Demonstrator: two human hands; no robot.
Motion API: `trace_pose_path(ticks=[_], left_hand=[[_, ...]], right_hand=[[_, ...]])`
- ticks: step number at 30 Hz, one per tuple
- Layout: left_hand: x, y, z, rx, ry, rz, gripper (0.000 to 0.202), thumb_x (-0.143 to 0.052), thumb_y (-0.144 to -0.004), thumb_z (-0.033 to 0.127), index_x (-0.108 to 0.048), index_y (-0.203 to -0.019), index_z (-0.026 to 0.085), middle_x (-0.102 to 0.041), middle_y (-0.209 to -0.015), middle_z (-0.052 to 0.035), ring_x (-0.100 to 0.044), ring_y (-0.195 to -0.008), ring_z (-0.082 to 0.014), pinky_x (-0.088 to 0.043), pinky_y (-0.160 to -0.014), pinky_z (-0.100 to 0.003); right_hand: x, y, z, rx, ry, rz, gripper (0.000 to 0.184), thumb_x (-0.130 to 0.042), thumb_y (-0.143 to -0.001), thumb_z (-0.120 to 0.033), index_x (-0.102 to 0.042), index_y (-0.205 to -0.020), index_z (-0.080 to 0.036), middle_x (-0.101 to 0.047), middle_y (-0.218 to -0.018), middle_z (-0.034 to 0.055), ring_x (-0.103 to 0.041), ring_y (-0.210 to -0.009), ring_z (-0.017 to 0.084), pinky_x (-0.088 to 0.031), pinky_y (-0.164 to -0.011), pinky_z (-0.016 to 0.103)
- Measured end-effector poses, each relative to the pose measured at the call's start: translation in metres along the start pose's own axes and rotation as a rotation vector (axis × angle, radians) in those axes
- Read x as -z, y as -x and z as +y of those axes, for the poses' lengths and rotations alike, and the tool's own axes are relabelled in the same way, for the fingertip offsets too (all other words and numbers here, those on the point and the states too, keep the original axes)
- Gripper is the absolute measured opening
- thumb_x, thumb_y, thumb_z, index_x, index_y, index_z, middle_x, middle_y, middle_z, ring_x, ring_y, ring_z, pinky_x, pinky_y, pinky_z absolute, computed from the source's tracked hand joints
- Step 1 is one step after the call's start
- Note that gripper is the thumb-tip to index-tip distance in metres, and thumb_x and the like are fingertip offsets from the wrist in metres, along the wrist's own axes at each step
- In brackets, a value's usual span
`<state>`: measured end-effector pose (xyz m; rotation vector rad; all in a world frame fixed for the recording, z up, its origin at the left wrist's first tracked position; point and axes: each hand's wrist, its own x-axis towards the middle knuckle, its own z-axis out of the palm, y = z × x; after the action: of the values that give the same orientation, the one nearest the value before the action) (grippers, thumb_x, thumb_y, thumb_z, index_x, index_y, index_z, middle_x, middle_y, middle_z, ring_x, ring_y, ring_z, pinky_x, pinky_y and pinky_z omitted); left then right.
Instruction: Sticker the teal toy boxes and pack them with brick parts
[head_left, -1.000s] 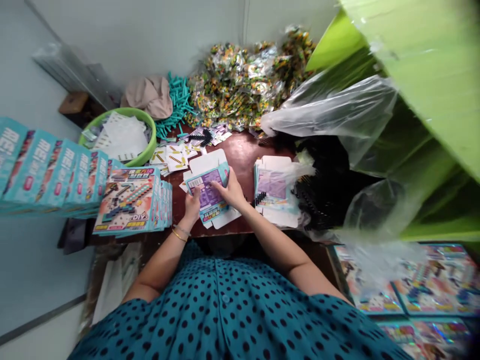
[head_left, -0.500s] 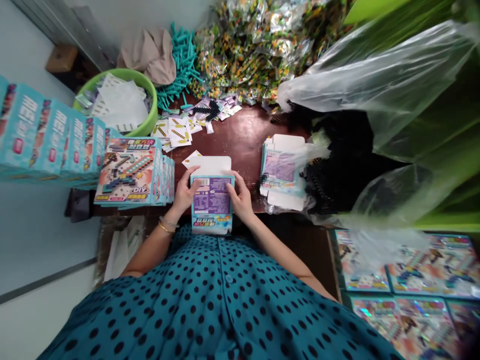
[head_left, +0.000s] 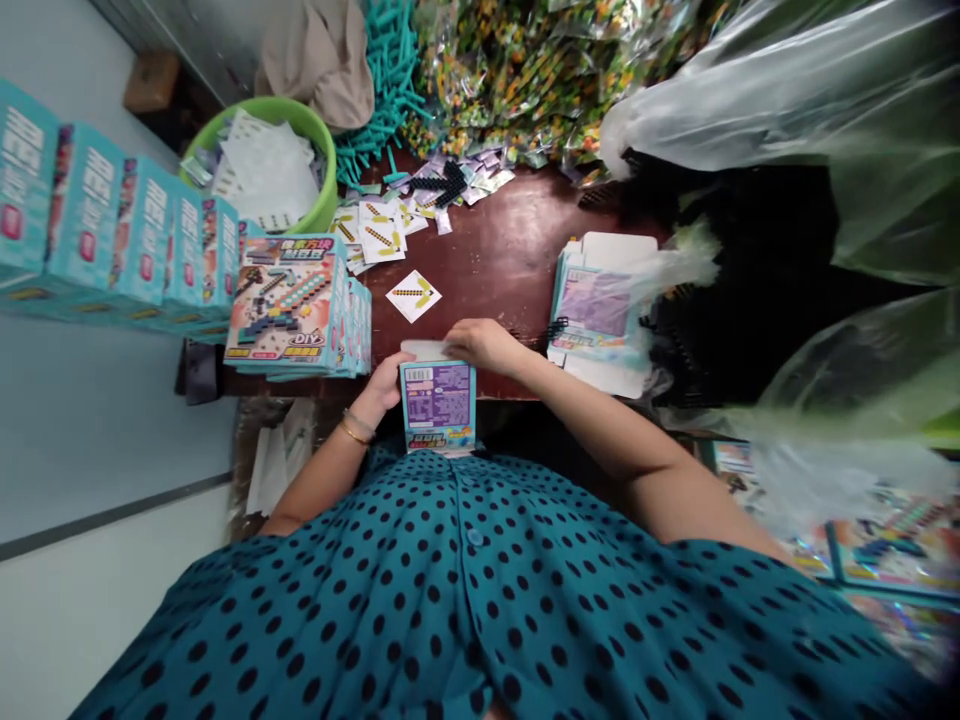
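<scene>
Head view: gripping a teal-and-purple toy carton (head_left: 439, 400) along its left edge with the left hand (head_left: 385, 383); resting the right hand (head_left: 484, 345) at the white end flap (head_left: 425, 350) with fingers curled narrow, not telling pinch from mere touch. Holding the carton at the near edge of the tabletop (head_left: 495, 275), close to the polka-dot shirt (head_left: 420, 580). Seemingly being at a flap-handling step; for the next move, probably calling for a steady left grip and light fingertip work, without bowing the walls. Facing the purple panel up; pointing the flap end away from the body, toward the printed card (head_left: 413, 296); running the long axis fore-and-aft, roughly square to the edge.
</scene>
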<state>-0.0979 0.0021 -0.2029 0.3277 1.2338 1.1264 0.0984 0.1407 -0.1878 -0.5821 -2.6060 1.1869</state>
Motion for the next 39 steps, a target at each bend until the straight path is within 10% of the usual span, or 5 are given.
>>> trace_pose_path(ticks=[9, 20, 29, 35, 39], left_hand=[[-0.007, 0.01, -0.015, -0.164, 0.011, 0.136, 0.039, -0.062, -0.082, 0.031, -0.071, -0.117, 0.017, -0.078, -0.108, -0.0066, -0.073, -0.097, -0.0219, -0.057, -0.087, -0.033], [-0.002, 0.04, -0.04, -0.73, -0.455, 0.285, 0.032, -0.055, -0.098, 0.05, -0.068, -0.093, 0.021, -0.072, -0.111, -0.0081, -0.066, -0.111, -0.0228, -0.047, -0.107, -0.039], [-0.016, 0.029, -0.011, -0.991, -0.474, 0.451, 0.03, -0.048, -0.103, 0.045, -0.066, -0.098, 0.021, -0.07, -0.11, -0.0066, -0.066, -0.108, -0.0195, -0.05, -0.101, -0.037], [-0.032, 0.017, 0.015, -1.215, -0.754, 0.502, 0.048, -0.039, -0.105, 0.048, -0.043, -0.149, 0.029, -0.046, -0.155, -0.0097, -0.043, -0.147, -0.0231, -0.037, -0.121, -0.044], [-0.037, 0.017, -0.005, -1.159, -1.358, 0.217, 0.054, -0.043, -0.102, 0.043, -0.044, -0.152, 0.024, -0.042, -0.16, -0.0138, -0.029, -0.156, -0.0289, -0.023, -0.127, -0.053]], right_hand=[[-0.03, 0.009, -0.014, -0.179, -0.478, 0.097, 0.031, -0.067, -0.091, -0.038, -0.079, -0.116, -0.023, -0.079, -0.114, 0.0043, -0.075, -0.106, 0.029, -0.058, -0.099, 0.047], [-0.02, 0.027, -0.017, 0.072, -0.411, -0.1, 0.042, -0.053, -0.099, -0.039, -0.068, -0.134, -0.022, -0.064, -0.143, 0.0081, -0.06, -0.134, 0.025, -0.044, -0.117, 0.046], [-0.044, 0.058, -0.036, -0.1, -0.503, 0.314, 0.064, -0.07, -0.088, -0.051, -0.056, -0.143, -0.021, -0.066, -0.135, 0.0102, -0.065, -0.122, 0.027, -0.05, -0.109, 0.046], [-0.012, 0.045, -0.079, -0.209, 0.109, 0.658, 0.061, -0.061, -0.095, -0.035, -0.044, -0.151, -0.021, -0.054, -0.149, 0.014, -0.053, -0.134, 0.033, -0.043, -0.114, 0.051], [-0.016, 0.038, -0.064, -0.125, 0.382, 0.333, 0.049, -0.058, -0.095, -0.027, -0.054, -0.143, -0.019, -0.055, -0.148, 0.0157, -0.051, -0.134, 0.033, -0.045, -0.11, 0.05]])
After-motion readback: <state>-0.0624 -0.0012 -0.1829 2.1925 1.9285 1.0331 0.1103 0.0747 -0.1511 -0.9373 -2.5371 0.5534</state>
